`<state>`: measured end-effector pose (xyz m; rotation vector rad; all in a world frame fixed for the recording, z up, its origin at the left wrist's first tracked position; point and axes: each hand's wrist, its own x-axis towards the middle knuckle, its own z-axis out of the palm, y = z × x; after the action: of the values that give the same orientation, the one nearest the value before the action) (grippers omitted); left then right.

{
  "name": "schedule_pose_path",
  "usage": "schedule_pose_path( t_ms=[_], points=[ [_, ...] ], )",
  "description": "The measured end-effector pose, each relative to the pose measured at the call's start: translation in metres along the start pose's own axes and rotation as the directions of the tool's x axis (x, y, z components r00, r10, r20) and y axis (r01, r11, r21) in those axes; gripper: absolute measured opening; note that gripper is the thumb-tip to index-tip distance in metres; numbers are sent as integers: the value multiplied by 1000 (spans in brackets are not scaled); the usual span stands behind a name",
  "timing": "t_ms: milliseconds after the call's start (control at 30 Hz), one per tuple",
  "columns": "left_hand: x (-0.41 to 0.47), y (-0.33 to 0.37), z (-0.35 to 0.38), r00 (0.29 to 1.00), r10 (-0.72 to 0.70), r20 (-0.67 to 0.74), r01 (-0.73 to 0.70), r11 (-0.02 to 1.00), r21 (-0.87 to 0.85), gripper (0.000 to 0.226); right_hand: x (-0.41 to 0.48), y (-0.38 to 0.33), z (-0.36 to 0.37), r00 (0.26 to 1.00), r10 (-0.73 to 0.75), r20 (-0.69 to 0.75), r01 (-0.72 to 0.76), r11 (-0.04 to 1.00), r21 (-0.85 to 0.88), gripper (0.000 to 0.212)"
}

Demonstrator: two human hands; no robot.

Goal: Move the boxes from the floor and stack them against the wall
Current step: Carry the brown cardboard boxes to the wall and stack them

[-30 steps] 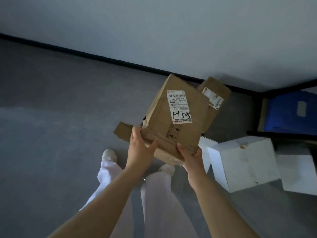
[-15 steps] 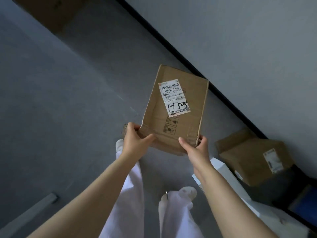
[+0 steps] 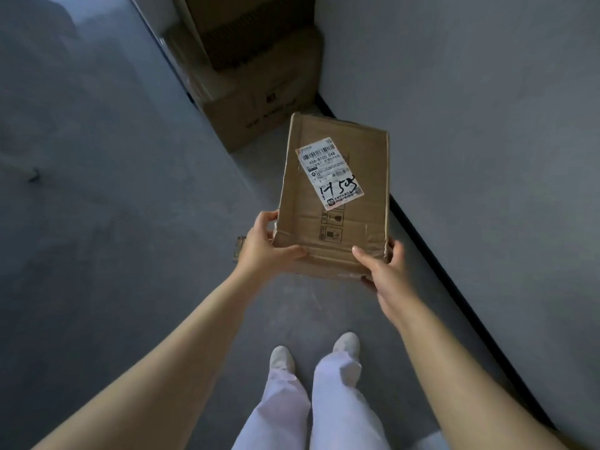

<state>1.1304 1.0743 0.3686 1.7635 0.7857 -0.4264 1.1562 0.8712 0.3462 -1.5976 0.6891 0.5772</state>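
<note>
Holding a cardboard box [image 3: 337, 203] by its near corners, left hand [image 3: 263, 245] and right hand [image 3: 386, 274] both gripping. Stacked boxes [image 3: 259, 76] sit against the wall [image 3: 487, 125] ahead.

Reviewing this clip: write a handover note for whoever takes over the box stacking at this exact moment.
Left hand: grips the near left corner of the labelled cardboard box.
Right hand: grips its near right corner; the box is held in the air, beside the wall.
Stack of brown boxes: stands against the wall ahead.
Done: this box is off the floor.
Left: carry it to the stack and set it down. No other loose boxes are in view.
</note>
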Motion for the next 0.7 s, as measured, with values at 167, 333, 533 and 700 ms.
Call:
schedule_pose_path(
  t_ms=[167, 333, 533, 700],
  points=[
    [37, 95, -36, 994, 91, -54, -87, 994, 73, 81, 35, -120, 19, 997, -72, 28, 73, 996, -52, 48],
    [72, 186, -52, 971, 168, -173, -162, 986, 47, 72, 83, -251, 41, 980, -185, 76, 191, 978, -82, 49],
    [114, 280, -74, 922, 238, -305, -260, 965, -31, 77, 126, -396, 76, 927, -314, 204, 343, 930, -130, 52],
    [152, 347, -116, 860, 283, -425, -345, 936, -74, 71, 147, -488, 117, 859, -389, 334, 464, 866, -185, 51]
  ],
)
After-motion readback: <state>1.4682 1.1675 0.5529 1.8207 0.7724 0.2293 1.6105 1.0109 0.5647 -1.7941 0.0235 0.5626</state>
